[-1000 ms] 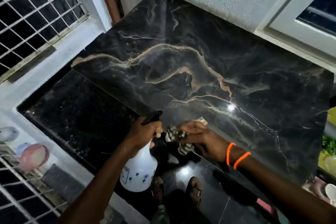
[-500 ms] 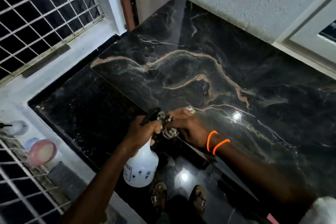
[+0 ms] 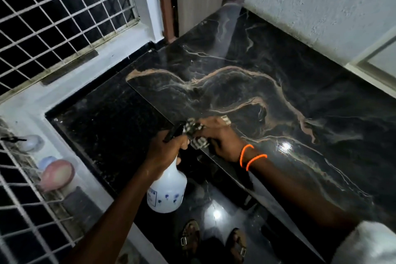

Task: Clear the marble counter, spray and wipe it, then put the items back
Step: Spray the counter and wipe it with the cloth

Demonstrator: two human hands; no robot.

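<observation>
The black marble tabletop [image 3: 278,83] fills the frame, tan veins curling across it and a bright lamp glare near its front edge, with a rough pale wall behind it. To its left sits a lower, speckled black ledge [image 3: 102,130], and beyond that a white window grille [image 3: 60,6] over darkness. Down below, glossy black floor [image 3: 216,214] throws back a light spot, and two sandalled feet [image 3: 190,238] stand on it.

Now the white spray bottle [image 3: 168,191], printed with small blue flowers, hangs off the front edge of the tabletop, over the floor. The left hand [image 3: 165,152] has it by the neck, grip wrapped tight round it, the black trigger head poking up above the knuckles.

Right beside it, the right hand [image 3: 220,139], two orange bands on the wrist, presses down at the tabletop's near edge. Its grip is curled over a checked black-and-white cloth [image 3: 196,133], bunched under the fingers and spilling out toward the bottle's nozzle. The two hands are almost touching.
</observation>
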